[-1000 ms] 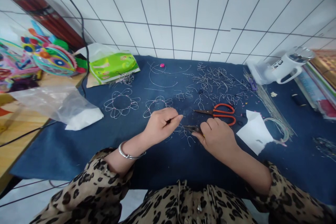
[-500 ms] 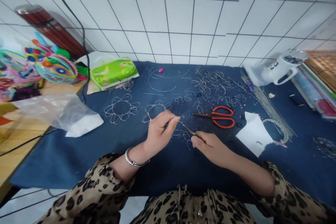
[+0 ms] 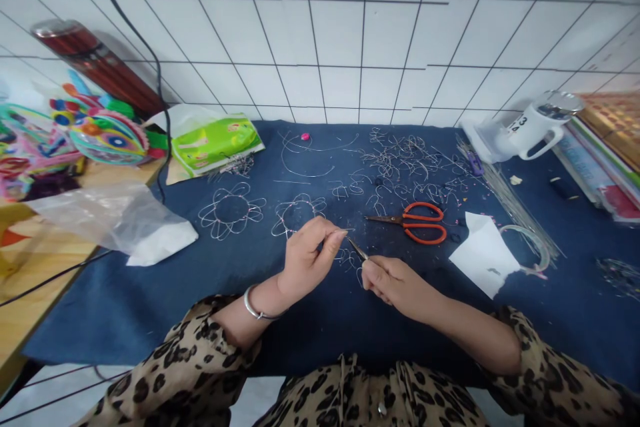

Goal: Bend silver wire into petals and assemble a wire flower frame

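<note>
My left hand (image 3: 311,253) pinches a thin piece of wire (image 3: 347,230) between thumb and forefinger. In my right hand (image 3: 395,283) is a slim metal tool that looks like pliers (image 3: 358,249); its tip meets the wire beside my left thumb. Most of the handle is hidden in my fist. Just beyond my left hand lies a flower-shaped wire piece (image 3: 281,211), partly covered by the fingers. Another wire flower (image 3: 232,211) rests to its left. Scissors with orange handles (image 3: 424,223) lie above my right hand.
Tangled wire scraps (image 3: 405,155) spread across the back of the blue cloth (image 3: 150,307). To the right are a white paper (image 3: 483,252), a wire coil (image 3: 543,250), straight wires (image 3: 520,207) and a white mug (image 3: 533,127). A green tissue pack (image 3: 217,143) and plastic bag (image 3: 115,213) sit left.
The pliers' tip has come up closer to my left thumb, and my right hand has shifted slightly. Left fingers keep their pinch on the wire. The camera view has moved a little.
</note>
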Demonstrator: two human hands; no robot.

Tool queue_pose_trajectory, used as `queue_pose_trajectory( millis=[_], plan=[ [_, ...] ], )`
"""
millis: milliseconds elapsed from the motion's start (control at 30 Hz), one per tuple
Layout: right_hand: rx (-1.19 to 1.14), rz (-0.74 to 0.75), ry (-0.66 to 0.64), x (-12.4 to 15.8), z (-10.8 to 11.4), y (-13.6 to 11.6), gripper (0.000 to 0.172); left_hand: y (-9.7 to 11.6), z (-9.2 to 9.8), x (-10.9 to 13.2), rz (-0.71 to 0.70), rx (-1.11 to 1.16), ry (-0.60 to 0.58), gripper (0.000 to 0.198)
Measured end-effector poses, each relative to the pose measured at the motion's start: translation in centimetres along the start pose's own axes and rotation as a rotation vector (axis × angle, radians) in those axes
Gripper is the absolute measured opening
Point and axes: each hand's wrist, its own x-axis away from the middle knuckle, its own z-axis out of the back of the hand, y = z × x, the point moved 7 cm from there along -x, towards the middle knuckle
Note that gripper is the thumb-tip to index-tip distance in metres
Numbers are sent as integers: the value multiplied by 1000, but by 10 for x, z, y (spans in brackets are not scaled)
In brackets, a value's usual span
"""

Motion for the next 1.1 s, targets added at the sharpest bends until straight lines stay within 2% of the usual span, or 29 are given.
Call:
queue_pose_trajectory(
  millis=[367, 467, 633, 833, 900, 1000, 1100],
  plan=[
    [-298, -100, -51, 1, -16, 10, 49, 7, -2, 2, -132, -89, -3, 7],
    [-208, -68, -57, 2, -16, 5, 49, 6, -2, 1, -136, -97, -17, 8],
    [77, 12, -29, 1, -7, -4, 45, 6, 0, -4, -113, -92, -75, 13],
    [319, 29, -39, -3, -3, -1, 43, 6, -3, -13, -147, -28, -293, 18],
    [406, 38, -73, -2, -7, -1, 42, 3, 2, -18, -139, -5, -336, 21],
    [501, 54, -112, 1, -13, -3, 39, -5, 20, -28, -87, 2, -255, 20],
    [461, 43, -97, 3, -12, -4, 39, -12, 34, -31, -27, -14, -147, 21]
  ],
)
